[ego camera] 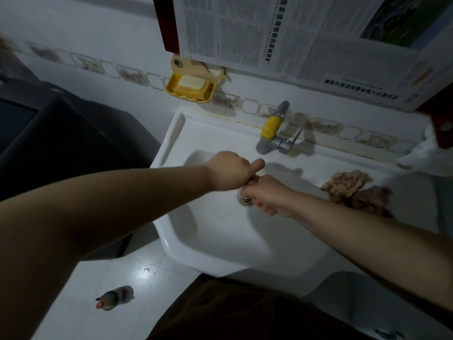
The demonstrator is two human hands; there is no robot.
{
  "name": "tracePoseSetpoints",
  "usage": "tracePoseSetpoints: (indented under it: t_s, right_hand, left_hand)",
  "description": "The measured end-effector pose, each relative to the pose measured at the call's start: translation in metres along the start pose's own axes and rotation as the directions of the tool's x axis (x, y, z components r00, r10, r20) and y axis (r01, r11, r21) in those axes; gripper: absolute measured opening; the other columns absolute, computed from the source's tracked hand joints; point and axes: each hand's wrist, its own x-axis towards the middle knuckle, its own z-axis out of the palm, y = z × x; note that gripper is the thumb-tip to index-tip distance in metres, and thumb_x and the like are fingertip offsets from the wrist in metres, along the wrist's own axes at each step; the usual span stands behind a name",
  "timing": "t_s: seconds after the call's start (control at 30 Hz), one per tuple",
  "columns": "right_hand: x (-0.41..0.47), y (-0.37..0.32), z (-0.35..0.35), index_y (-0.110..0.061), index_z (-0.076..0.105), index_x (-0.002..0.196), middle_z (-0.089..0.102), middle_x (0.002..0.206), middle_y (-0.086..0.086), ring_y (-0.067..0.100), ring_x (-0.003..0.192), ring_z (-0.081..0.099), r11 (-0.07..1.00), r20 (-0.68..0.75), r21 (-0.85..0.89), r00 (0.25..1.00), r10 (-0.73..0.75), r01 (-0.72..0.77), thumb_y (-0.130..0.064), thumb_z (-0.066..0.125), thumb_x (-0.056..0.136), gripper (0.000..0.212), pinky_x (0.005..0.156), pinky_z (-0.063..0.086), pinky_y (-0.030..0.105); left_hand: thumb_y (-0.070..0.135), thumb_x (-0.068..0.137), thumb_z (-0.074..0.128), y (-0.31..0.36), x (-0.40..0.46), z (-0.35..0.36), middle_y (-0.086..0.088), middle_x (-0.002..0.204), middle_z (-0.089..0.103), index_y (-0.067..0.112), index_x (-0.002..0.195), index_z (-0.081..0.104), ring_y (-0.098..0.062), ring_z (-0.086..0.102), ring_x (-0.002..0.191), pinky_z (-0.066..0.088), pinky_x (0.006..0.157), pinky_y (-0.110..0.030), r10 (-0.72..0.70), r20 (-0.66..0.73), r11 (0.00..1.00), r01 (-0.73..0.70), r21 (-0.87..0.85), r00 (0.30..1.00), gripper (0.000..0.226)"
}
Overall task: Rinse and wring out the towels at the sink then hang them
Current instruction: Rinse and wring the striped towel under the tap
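Head view: both hands meet over the white sink (171, 141) basin. Left hand (229, 171) and right hand (266, 195) are curled tightly together; what they grip is hidden. Two crumpled towels (348, 184) lie on the sink's right ledge, below the tap (270, 133).

Printed Chinese characters on a newspaper (282, 33) hung upside down on the far wall above the sink. Columns of small body text, too blurred to read. Larger bold headline running vertically beside one column near the middle, and another bold headline line along the lower right edge, both inverted and smeared, characters not legible. No readable label on the bottle (114, 297) lying on the floor, near left.
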Motion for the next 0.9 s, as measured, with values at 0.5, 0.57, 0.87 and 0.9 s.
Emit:
tracePoseSetpoints:
  t_s: [0.5, 0.57, 0.87, 0.9]
  right_hand:
    - [-0.021, -0.011, -0.019, -0.026, 0.036, 0.072, 0.024, 0.043, -0.011, 0.000, 0.033, 0.013, 0.808, 0.455, 0.538, 0.890, -0.038, -0.240, -0.029, 0.055, 0.078, 0.020, 0.032, 0.005, 0.012]
    - [-0.016, -0.005, -0.030, -0.023, 0.043, 0.079, 0.028, 0.045, -0.011, -0.002, 0.033, 0.020, 0.853, 0.509, 0.445, 0.861, 0.010, -0.273, -0.031, 0.055, 0.077, 0.015, 0.034, 0.006, 0.010]
    - [-0.010, 0.003, -0.022, -0.018, 0.058, 0.104, 0.057, 0.070, -0.003, 0.008, 0.049, 0.041, 0.812, -0.081, 0.562, 0.988, -0.131, 0.154, -0.025, 0.055, 0.094, 0.013, 0.043, 0.032, 0.018]
    - [-0.012, 0.011, -0.011, -0.022, 0.051, 0.120, 0.063, 0.084, -0.001, 0.011, 0.060, 0.051, 0.837, -0.303, 0.435, 0.929, -0.211, 0.332, -0.020, 0.058, 0.093, 0.028, 0.051, 0.039, 0.022]
  left_hand:
    - [0.023, 0.090, 0.049, -0.034, 0.001, -0.023, -0.007, 0.060, 0.054, 0.013, 0.095, 0.039, -0.027, 0.051, 0.040, 0.035, 0.036, -0.023, 0.444, -0.382, 0.896, -0.409, 0.174, 0.811, 0.016]
    - [0.036, 0.092, 0.043, -0.029, -0.011, -0.011, -0.008, 0.068, 0.059, 0.013, 0.101, 0.042, -0.028, 0.054, 0.043, 0.037, 0.037, -0.025, 0.402, -0.301, 0.914, -0.400, 0.071, 0.865, 0.025]
    - [0.041, 0.101, 0.037, 0.009, -0.031, -0.011, 0.001, 0.066, 0.053, 0.019, 0.085, 0.052, -0.016, 0.051, 0.058, 0.033, 0.052, -0.026, -0.363, 0.279, 0.414, 0.422, -0.807, 0.889, 0.031]
    - [0.039, 0.100, 0.038, 0.011, -0.031, -0.011, 0.003, 0.057, 0.046, 0.019, 0.077, 0.050, -0.013, 0.041, 0.047, 0.028, 0.045, -0.024, -0.401, 0.416, 0.091, 0.488, -0.868, 0.816, 0.032]
